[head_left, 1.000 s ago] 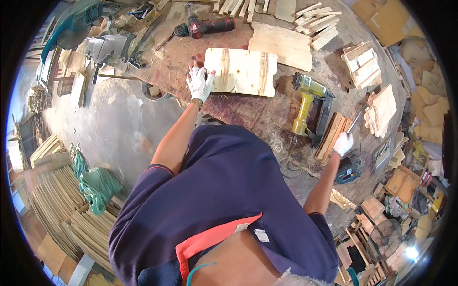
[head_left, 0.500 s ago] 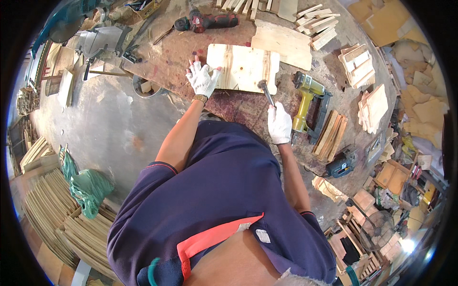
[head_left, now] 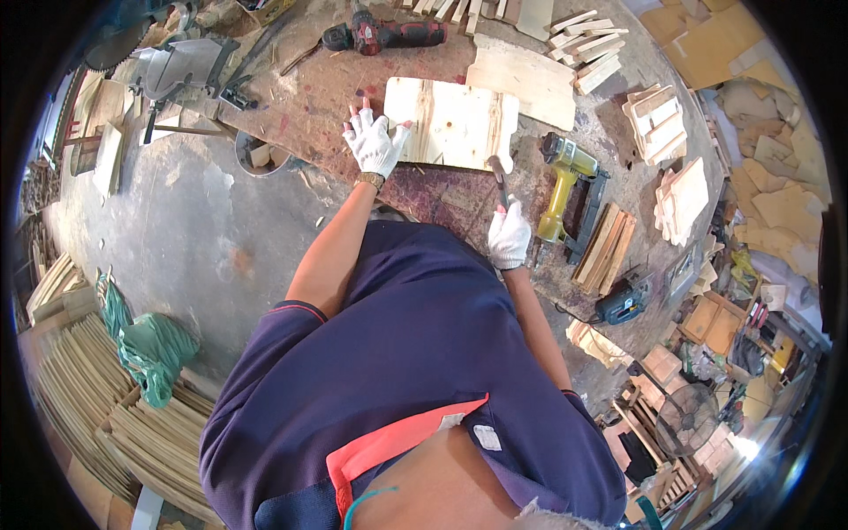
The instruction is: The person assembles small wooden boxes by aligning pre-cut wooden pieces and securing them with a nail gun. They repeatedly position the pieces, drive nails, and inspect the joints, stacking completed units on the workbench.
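Observation:
A light wooden board (head_left: 450, 124) with notched corners and dark grain streaks lies at the table's near edge. My left hand (head_left: 375, 146), in a white glove with bare fingertips, rests at the board's left edge, fingers spread. In its matching glove, my right hand (head_left: 510, 237) is wrapped round the handle of a hammer (head_left: 500, 181). The hammer's head is by the board's near right corner; whether it touches the wood I cannot tell. A yellow and black nail gun (head_left: 558, 194) lies just right of the hammer.
Behind the board lie a similar panel (head_left: 521, 79) and a red and black cordless drill (head_left: 384, 35). Wood strips (head_left: 605, 247), stacked pieces (head_left: 656, 124) and a jigsaw (head_left: 623, 302) are at the right. A miter saw (head_left: 181, 71) stands far left, near a round container (head_left: 259, 156).
My right hand has drawn slightly back toward me with the hammer, whose head moved from over the board to its near edge. My left hand stays at the board's left edge.

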A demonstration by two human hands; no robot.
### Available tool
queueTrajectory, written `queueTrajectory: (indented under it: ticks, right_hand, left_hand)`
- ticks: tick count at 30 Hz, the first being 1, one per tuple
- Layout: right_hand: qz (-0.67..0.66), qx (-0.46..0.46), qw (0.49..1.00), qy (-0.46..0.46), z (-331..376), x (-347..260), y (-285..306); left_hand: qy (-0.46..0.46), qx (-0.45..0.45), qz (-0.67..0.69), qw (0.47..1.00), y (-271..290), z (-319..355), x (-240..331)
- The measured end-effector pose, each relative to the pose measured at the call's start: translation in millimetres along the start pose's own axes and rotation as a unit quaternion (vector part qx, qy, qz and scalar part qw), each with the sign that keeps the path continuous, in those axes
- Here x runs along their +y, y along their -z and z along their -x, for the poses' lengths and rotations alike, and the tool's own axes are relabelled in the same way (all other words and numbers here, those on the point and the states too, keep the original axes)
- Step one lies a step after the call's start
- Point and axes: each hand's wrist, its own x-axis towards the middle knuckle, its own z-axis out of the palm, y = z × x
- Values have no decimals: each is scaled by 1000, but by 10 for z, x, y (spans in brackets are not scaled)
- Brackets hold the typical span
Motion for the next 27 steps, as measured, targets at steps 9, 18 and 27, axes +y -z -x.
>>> queueTrajectory:
  ticks: [9, 18, 27]
  right_hand:
    - [36, 5, 996, -77, -2, 215, -259]
    - [-42, -59, 991, 115, -263, -595, -38]
    - [139, -145, 978, 53, -494, -497, 88]
  left_hand:
    - [8, -16, 12, 1000, 4, -11, -7]
    - [3, 5, 40, 999, -6, 32, -24]
    - [2, 1, 47, 999, 54, -12, -5]
